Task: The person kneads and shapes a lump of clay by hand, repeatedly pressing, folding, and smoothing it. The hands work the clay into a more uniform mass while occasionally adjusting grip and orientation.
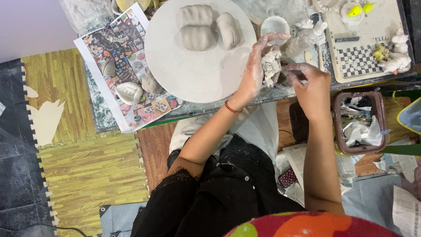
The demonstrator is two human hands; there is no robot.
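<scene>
Grip: the left hand (254,72) holds a clay lump (272,66); the right hand (312,85) touches it from the right.
Left of grip: round board (184,70), three clay pieces (208,27) on it.
Behind grip: small bowl (274,25).
Far left: printed sheet (115,48).
Right, nearer the person: basket (360,123) with crumpled paper (359,131) in it.

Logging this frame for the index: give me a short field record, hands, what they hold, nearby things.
left hand: cups a rough pale lump of wet clay, clay-smeared, red cord bracelet at wrist
right hand: fingertips pinch at the lump's right side
grip state: left closed around lump; right unclear
round white clay-dusted board: carries three smooth grey clay pillows
small white bowl: behind the hands
brown square bin of crumpled paper: at right
</scene>
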